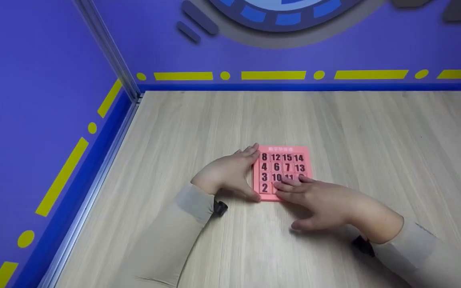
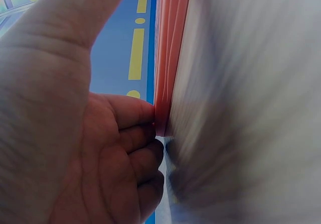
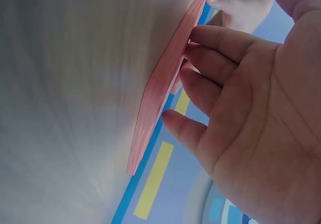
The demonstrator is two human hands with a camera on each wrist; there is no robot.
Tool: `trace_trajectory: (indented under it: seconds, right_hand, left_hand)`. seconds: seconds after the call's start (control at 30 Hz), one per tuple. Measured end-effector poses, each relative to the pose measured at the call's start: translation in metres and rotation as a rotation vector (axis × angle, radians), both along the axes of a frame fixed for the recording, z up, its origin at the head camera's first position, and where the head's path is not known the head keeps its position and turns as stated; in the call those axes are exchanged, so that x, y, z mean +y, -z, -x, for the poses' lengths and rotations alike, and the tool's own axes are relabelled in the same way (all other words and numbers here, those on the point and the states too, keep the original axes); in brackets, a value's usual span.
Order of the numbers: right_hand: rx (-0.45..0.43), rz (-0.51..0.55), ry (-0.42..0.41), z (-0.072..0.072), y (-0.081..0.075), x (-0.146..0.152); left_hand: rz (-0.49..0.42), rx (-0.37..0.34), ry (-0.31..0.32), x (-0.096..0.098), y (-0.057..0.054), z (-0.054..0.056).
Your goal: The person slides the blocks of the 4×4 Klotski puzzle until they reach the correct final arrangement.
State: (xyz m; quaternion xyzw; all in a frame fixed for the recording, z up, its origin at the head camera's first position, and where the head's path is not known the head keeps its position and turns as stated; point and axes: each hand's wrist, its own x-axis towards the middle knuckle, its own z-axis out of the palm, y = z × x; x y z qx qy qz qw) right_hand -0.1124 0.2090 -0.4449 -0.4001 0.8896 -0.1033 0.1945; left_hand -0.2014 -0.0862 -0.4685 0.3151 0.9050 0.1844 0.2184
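Observation:
A pink number slide puzzle (image 1: 307, 160) lies flat on the table, with black-numbered tiles (image 1: 276, 167) in its frame. My left hand (image 1: 230, 172) grips its left side, the thumb at the near corner and the fingers by the far corner. In the left wrist view, fingertips meet the puzzle's side wall (image 2: 170, 48). My right hand (image 1: 328, 202) reaches over the lower right part with fingers extended, the fingertips on the bottom tiles and hiding some of them. The right thumb stands apart from the puzzle. Seen from the right wrist, the puzzle (image 3: 158, 93) shows edge-on.
The wood-grain table (image 1: 198, 124) extends around the puzzle. Blue walls with yellow marks (image 1: 273, 75) stand at the back and left, joined by a metal corner post (image 1: 110, 48). Dark devices (image 1: 220, 208) sit under both wrists.

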Motion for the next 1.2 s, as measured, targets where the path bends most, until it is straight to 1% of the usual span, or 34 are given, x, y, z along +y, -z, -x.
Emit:
trace_trajectory:
  seconds: [0.13, 0.33, 0.5, 0.6, 0.73, 0.83, 1.0, 1.2]
  right_hand:
    - [-0.003, 0.005, -0.011, 0.000, 0.001, -0.001]
    - [-0.015, 0.018, -0.018, -0.001, 0.003, 0.005]
    - [0.013, 0.032, 0.013, -0.003, -0.004, 0.018]
    - [0.033, 0.034, 0.039, -0.006, -0.010, 0.028]
    - [0.058, 0.037, 0.062, -0.010, -0.014, 0.040]
    - [0.065, 0.034, 0.080, -0.013, -0.013, 0.048]
    - [0.044, 0.011, 0.130, -0.017, -0.011, 0.055]
    - [0.031, 0.006, 0.133, -0.019, -0.009, 0.056]
  left_hand:
    - [-0.004, -0.002, 0.001, 0.001, 0.001, 0.000]
    - [0.004, -0.005, 0.007, 0.002, 0.001, -0.001]
    - [0.009, -0.012, 0.003, 0.003, 0.000, -0.002]
    - [0.008, -0.017, -0.004, 0.004, -0.001, -0.002]
    - [0.007, -0.017, -0.005, 0.004, -0.001, -0.001]
    - [0.000, -0.017, -0.011, 0.003, 0.000, -0.001]
    - [-0.019, -0.024, -0.020, 0.001, 0.000, -0.001]
    - [-0.023, -0.025, -0.024, -0.001, -0.001, -0.002]
